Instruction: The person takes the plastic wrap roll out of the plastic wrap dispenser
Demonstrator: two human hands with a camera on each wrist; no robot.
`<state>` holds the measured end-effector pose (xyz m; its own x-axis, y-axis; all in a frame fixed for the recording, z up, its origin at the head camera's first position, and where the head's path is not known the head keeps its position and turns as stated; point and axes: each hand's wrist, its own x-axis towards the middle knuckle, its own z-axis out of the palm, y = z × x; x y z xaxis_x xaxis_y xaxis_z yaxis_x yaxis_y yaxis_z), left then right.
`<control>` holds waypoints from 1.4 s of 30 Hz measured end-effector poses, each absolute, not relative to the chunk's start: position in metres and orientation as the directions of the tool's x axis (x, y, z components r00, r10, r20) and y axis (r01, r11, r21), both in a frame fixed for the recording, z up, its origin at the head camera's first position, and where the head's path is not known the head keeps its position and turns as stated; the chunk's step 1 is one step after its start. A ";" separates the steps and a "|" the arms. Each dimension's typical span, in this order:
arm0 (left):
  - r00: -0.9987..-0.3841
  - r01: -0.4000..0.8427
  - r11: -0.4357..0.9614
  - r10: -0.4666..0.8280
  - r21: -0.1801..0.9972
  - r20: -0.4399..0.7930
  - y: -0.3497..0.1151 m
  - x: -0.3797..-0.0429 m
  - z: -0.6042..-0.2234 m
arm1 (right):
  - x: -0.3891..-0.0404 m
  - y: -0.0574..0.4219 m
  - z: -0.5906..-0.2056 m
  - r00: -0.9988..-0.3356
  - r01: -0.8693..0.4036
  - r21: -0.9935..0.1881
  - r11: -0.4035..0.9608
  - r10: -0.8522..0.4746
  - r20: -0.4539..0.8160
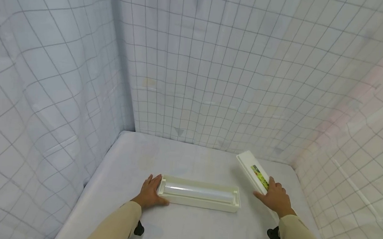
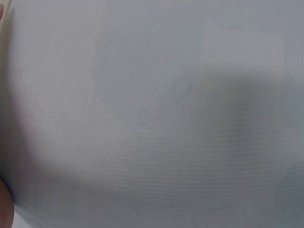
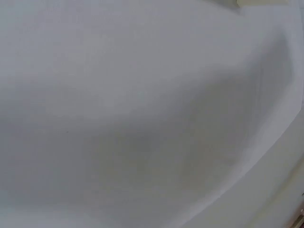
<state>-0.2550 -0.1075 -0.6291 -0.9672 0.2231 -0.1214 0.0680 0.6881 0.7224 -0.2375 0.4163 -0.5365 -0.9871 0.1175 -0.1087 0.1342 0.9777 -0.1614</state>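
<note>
Left hand (image 1: 150, 193): grips the left end of the box, thumb at its front side, fingers near its back corner.
Right hand (image 1: 276, 199): holds the white lid (image 1: 248, 160) between thumb and fingers, slanting, near the table's right edge.
Box (image 1: 204, 203): on the table (image 1: 184, 154), well in from the far edge, open at top.
Shiny roll (image 1: 198, 193): lies lengthwise inside.
Label (image 1: 260, 176): green-yellow, on the lid.

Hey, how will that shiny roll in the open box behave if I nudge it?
The shiny roll may turn easily, since it looks cylindrical. Its glossy surface could feel slippery. The long white box has raised walls that should stop it rolling away.
</note>
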 end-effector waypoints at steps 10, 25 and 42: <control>-0.969 0.046 0.701 0.205 0.711 -0.139 -0.110 -0.250 -0.634 | -0.217 0.454 -0.563 -0.939 0.310 -0.194 0.931 0.267 -0.218; -0.974 0.079 0.694 0.208 0.716 -0.093 -0.110 -0.251 -0.634 | -0.181 0.488 -0.576 -0.847 0.516 -0.246 0.821 0.444 -0.293; -0.973 0.060 0.699 0.202 0.713 -0.116 -0.106 -0.257 -0.632 | -0.144 0.508 -0.602 -0.727 0.674 -0.150 0.723 0.613 -0.311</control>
<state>-0.2565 -0.1062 -0.6323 -0.9726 0.2017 -0.1155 0.0603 0.6991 0.7125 -0.1445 0.5083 -0.6020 -0.7268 0.6126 -0.3106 0.6739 0.7234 -0.1501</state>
